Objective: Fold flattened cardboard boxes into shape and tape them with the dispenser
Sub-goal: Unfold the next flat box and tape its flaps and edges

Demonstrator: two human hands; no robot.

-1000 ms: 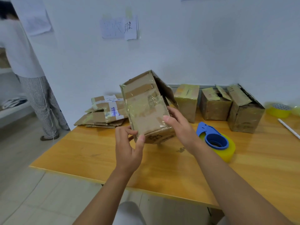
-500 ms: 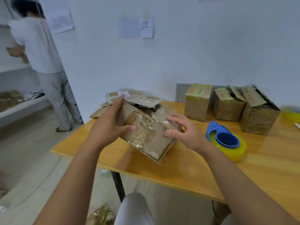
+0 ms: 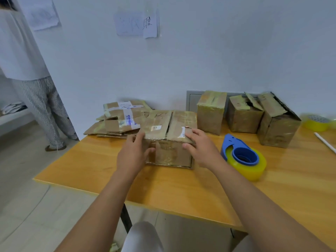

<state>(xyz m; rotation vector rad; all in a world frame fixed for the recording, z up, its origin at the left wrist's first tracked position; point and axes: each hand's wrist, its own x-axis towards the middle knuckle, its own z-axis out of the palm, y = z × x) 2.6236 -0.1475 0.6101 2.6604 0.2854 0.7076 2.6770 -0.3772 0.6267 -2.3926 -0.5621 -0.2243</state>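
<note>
Light, worn, tape-slick box left of the dispenser: both hands' fingers press its top flaps shut, best held by the corners.

Wooden table, paper notes on white wall, person in striped trousers, white stick

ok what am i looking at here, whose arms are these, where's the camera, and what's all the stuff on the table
No machine here: a person wears a camera on their head, so you look down along their own arms. Their left hand and right hand press on a cardboard box standing on the wooden table, its top flaps shut. To its right lies a blue tape dispenser with yellow tape. Behind stand three folded boxes; at back left lies a stack of flattened boxes. Another person stands at far left.
</note>
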